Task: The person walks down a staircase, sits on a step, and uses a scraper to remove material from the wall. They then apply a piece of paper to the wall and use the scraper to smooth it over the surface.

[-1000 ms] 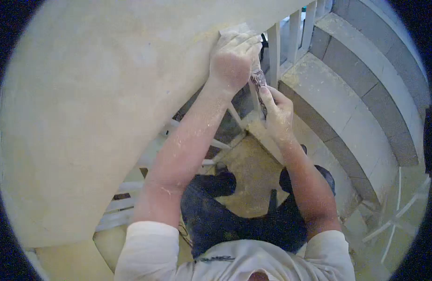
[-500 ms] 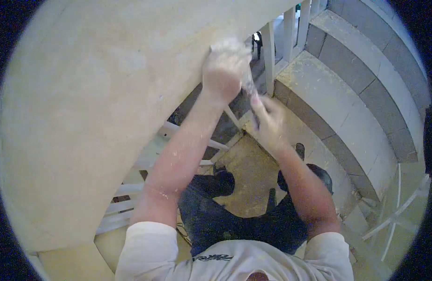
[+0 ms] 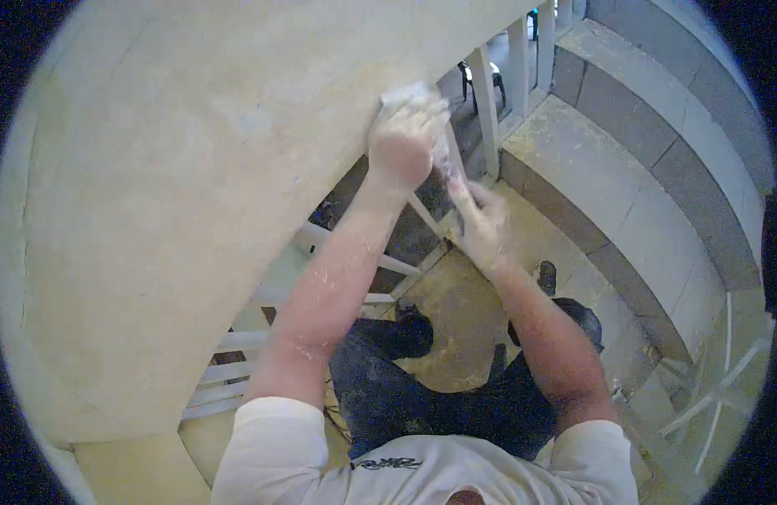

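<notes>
**A:** Left hand [image 3: 403,139]?

**B:** On the lower edge of the plastered wall [image 3: 195,185]. Its fingers are folded over a white pad [image 3: 405,91], which lies along that edge at the hand's far end.

**A:** Right hand [image 3: 479,220]?

**B:** Nearer and to the right, just beside the baluster [image 3: 488,109]. The fingers are curled narrow, but it's blurred and I can't tell if they grip anything. The pad lies up-left of them, so the left hand is much nearer.
</notes>
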Tool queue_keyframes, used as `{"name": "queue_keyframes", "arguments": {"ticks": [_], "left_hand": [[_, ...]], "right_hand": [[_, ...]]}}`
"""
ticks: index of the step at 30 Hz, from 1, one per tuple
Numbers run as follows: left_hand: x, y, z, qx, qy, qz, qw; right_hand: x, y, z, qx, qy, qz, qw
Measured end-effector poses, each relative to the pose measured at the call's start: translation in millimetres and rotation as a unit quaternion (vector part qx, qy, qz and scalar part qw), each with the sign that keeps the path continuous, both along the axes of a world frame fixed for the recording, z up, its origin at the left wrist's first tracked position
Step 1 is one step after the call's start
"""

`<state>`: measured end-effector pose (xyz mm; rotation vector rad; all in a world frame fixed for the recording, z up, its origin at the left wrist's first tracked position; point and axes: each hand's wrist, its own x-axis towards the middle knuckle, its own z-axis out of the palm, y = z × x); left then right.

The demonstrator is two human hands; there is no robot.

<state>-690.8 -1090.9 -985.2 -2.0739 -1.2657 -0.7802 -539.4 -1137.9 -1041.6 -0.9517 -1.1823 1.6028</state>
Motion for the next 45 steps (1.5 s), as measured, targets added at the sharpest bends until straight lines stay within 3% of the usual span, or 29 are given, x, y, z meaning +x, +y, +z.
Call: {"name": "queue_keyframes", "arguments": {"ticks": [5, 8, 12, 16, 18, 27, 31, 35, 37, 39, 45], "left_hand": [[-2, -7, 16, 0.017, 0.015, 0.018, 1.000], [-6, -23, -5, 0.008, 0.002, 0.032, 0.999], [-9, -21, -4, -0.002, -0.014, 0.028, 1.000], [-3, -30, -17, -0.023, -0.003, 0.027, 0.999], [-8, -21, -12, -0.014, 0.001, 0.017, 1.000], [-13, -17, -8, -0.007, 0.023, 0.025, 0.999], [-14, -18, -13, -0.014, 0.028, 0.000, 1.000], [-11, -10, -14, -0.036, 0.026, -0.002, 0.999], [-9, -15, -22, -0.020, 0.039, 0.039, 0.998], [-7, -23, -21, -0.039, 0.013, 0.017, 0.999], [-7, -25, -24, -0.024, -0.003, 0.001, 1.000]], "right_hand": [[-1, 0, 13, 0.012, 0.010, 0.018, 1.000], [-2, -15, -4, 0.001, -0.037, 0.035, 0.999], [-7, -13, -13, -0.025, 0.007, 0.029, 0.999], [-1, -22, -14, -0.024, -0.027, 0.042, 0.998], [-6, -20, -21, -0.055, 0.024, 0.034, 0.998], [-14, -13, -7, -0.037, 0.028, 0.031, 0.998], [-14, -24, -14, -0.116, 0.064, 0.047, 0.990], [-13, -5, -10, -0.081, 0.072, 0.045, 0.993], [-9, -12, -7, -0.077, 0.059, 0.045, 0.994], [-8, -24, -19, -0.133, 0.052, 0.051, 0.988], [-11, -34, -35, -0.116, 0.027, 0.050, 0.992]]}}
